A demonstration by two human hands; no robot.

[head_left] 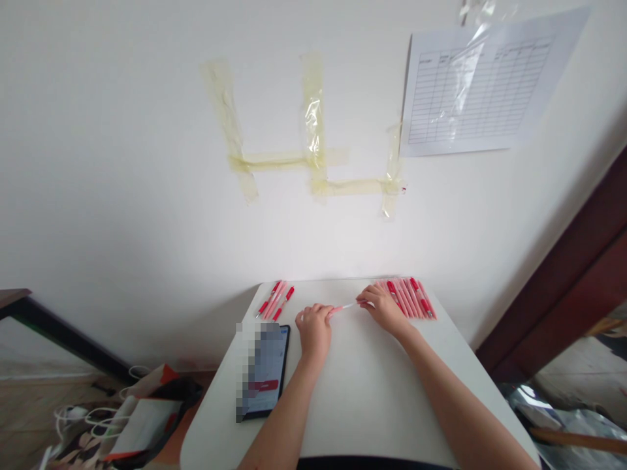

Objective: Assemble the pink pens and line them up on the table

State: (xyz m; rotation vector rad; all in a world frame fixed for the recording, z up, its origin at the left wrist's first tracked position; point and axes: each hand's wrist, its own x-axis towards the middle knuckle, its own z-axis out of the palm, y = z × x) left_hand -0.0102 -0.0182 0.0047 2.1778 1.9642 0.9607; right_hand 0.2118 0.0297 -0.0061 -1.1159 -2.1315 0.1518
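My left hand (315,329) is closed around a pink pen barrel (336,310), whose end sticks out to the right of the fingers. A thin pale rod (349,305), which looks like a pen refill, spans the short gap between the hands, in line with the barrel. The fingertips of my right hand (385,308) pinch the rod's far end. Just beyond that hand lies a row of several pink and red pens (414,297), partly hidden by it. A smaller group of pink and red pens (275,300) lies at the table's back left.
A phone (268,375), partly pixelated, lies beside my left forearm on the white table (365,405). Behind it rises a white wall with yellowish tape (313,124) and a printed sheet (482,85). Bags and cables (142,418) are on the floor at left.
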